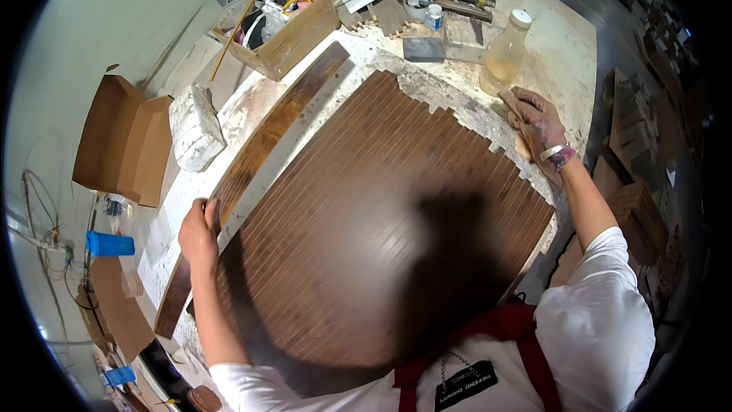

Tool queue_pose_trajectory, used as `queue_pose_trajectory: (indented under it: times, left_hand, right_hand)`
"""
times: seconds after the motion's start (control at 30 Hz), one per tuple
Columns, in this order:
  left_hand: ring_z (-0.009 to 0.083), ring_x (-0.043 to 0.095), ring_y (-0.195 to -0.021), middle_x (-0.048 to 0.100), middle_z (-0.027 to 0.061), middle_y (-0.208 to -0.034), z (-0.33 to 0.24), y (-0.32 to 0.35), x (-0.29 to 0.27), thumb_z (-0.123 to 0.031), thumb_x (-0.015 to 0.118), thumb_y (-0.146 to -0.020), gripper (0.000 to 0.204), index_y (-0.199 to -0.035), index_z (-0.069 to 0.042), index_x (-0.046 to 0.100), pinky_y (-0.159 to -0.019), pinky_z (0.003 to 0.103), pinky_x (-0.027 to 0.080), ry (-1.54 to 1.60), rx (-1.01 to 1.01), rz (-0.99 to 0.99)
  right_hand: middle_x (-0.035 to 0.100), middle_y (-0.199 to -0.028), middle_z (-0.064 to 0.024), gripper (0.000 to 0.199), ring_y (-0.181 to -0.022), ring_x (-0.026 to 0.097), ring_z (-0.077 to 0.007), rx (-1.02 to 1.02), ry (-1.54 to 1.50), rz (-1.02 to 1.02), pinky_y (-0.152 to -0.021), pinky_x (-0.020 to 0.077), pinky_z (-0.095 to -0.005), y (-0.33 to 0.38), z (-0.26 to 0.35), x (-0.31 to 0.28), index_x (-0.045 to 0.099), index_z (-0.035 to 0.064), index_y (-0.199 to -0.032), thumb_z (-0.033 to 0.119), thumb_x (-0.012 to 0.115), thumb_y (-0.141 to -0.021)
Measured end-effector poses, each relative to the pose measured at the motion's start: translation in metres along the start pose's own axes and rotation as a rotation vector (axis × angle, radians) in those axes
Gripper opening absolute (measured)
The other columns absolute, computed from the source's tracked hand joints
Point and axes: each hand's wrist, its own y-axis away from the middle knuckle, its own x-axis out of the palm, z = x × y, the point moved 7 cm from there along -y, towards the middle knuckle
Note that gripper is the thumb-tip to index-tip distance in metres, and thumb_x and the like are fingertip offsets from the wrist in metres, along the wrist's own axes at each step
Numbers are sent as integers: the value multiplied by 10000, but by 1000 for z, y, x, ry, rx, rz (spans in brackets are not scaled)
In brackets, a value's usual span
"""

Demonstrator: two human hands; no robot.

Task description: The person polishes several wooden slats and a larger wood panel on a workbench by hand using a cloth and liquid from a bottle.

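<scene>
At the left, my left hand (pixel 201 236) grips the near half of a long, narrow wooden plank (pixel 263 141), its thumb on top and the other fingers curled over the edge. My right hand (pixel 536 118), stained dark, is closed around a brown cloth-like piece (pixel 512 111) over the right side of the table. Just beyond that hand stands a clear bottle (pixel 506 53) with a white cap and yellowish liquid. Between my arms lies a large brown panel of wooden strips (pixel 343 183), stepped along its far right edge and partly in shadow.
Beyond the panel are a dark grey block (pixel 423 49), a small blue-and-white jar (pixel 433 17) and a wooden box (pixel 290 49) of odds and ends. An open cardboard box (pixel 126 141), a white wrapped bundle (pixel 195 128) and a blue cup (pixel 110 244) sit at the left.
</scene>
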Motion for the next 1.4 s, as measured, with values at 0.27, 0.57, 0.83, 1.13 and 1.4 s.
queue_pose_trajectory:
  times: [0.27, 0.57, 0.83, 1.13, 1.4]
  left_hand:
    - [401, 619, -884, 655, 238, -939, -53, 156, -3, -289, 558, -967, 328, -1024, 22, 647, -798, 453, 478, 367, -161, 494]
    - [409, 333, -1348, 339, 195, -1480, -182, 200, 28, -480, 772, -713, 903, -1434, -91, 392, -1097, 557, 252, 70, 416, 217]
    - [333, 491, -1086, 505, 153, -1250, -194, 238, 38, -356, 719, -811, 657, -1359, -70, 497, -926, 456, 386, 160, 390, 156]
    - [327, 501, -1042, 522, 139, -1199, -205, 233, 43, -327, 681, -854, 592, -1362, -80, 506, -888, 437, 398, 89, 377, 116]
    - [335, 520, -1064, 537, 149, -1191, -195, 233, 39, -317, 698, -838, 544, -1300, -72, 548, -894, 446, 422, 179, 355, 94]
  right_hand:
    - [647, -1189, -98, 443, -1068, 601, -171, -284, 232, 130, -924, 455, -259, -13, -4, 2, 642, -2, -1194, 322, 655, -892]
    - [674, -1093, -121, 484, -1016, 614, -189, -429, 162, 311, -904, 466, -284, -48, 2, 57, 646, 4, -1167, 393, 685, -882]
    - [668, -1093, -116, 471, -1023, 603, -187, -222, 361, 266, -898, 457, -286, -25, -7, 20, 618, 43, -1238, 355, 675, -889]
    - [653, -1186, -103, 488, -1080, 612, -251, -269, 715, 275, -939, 460, -310, 17, -22, 20, 653, 150, -1215, 487, 660, -861]
    - [627, -1218, -122, 483, -1121, 591, -251, -330, 565, 343, -987, 441, -330, 59, 31, -5, 665, 71, -1178, 446, 642, -873]
